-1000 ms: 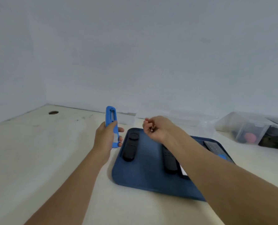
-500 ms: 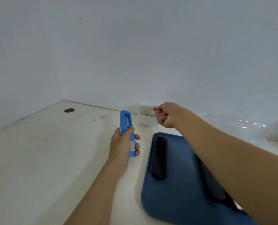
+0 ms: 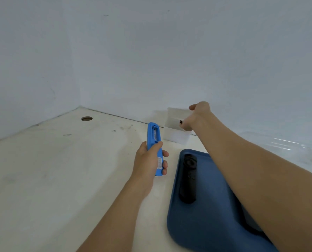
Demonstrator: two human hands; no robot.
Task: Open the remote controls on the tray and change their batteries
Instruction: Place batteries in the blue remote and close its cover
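**Now: blue remote held up, right hand over the white box**

Reaching far forward across the tray, right forearm stretched diagonally from the lower right, wrist bent down, right hand poised above a small white open box by the wall. Fingers curled downward over the box's opening, a small dark item at the fingertips; too small to name, and cannot tell whether pinched or merely touching. Thumb sticking out to the left.

Raised from the lower centre, left forearm angled up, left hand wrapped round the lower half of a blue remote. Remote held nearly upright, back side toward the camera, battery slot open at its upper end with metal showing inside. Thumb laid along the back, fingertips curling round the right edge, clamped firmly.

Lying on the dark blue tray, 1 black remote, lengthwise, near the tray's left rim, untouched by either hand. A 2nd dark shape further right, mostly hidden under the right arm.

Underneath everything, an off-white table, scuffed in places, with 1 round hole near the far left corner. Behind, 2 plain pale walls meeting in a corner.
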